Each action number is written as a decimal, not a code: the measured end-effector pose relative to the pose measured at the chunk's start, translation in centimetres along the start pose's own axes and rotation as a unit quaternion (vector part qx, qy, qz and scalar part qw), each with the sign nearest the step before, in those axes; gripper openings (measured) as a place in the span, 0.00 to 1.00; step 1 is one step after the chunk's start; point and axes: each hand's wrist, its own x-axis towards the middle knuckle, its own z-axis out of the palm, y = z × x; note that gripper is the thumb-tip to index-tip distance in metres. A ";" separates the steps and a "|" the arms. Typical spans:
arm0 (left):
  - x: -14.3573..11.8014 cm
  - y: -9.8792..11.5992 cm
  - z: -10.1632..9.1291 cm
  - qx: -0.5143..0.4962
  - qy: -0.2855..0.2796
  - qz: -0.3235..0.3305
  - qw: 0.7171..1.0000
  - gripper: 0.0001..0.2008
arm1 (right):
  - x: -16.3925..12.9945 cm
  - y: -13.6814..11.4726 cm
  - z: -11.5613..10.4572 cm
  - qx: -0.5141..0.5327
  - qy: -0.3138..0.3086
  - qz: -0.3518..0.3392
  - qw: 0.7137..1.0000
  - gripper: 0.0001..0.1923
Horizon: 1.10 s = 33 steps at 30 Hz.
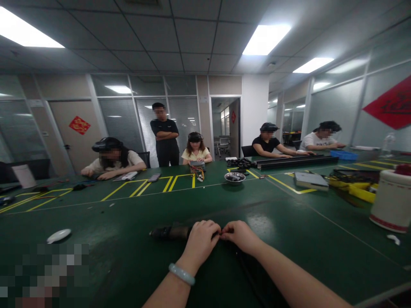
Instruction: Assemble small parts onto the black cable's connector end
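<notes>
My left hand point(201, 243), with a pale bracelet on its wrist, and my right hand point(240, 235) meet fingertip to fingertip low on the green table point(128, 222). Between the fingers they pinch something small and reddish point(221, 232); it is too small to name. A dark elongated object point(168, 232) lies on the table just left of my left hand and runs under it. Dark cable-like strands point(244, 261) trail from under my right hand toward me.
A small white dish point(58, 235) lies at the left. A metal bowl point(234, 177) stands mid-table, a white canister point(392, 201) at the right, yellow parts point(359, 188) and a grey box point(311, 180) beyond. Several people work along the far side; one stands.
</notes>
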 end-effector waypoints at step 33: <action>-0.5 0.5 -0.6 -0.027 0.005 -0.017 0.999 0.07 | -0.7 -0.6 0.1 -0.086 0.044 -0.038 0.995 0.05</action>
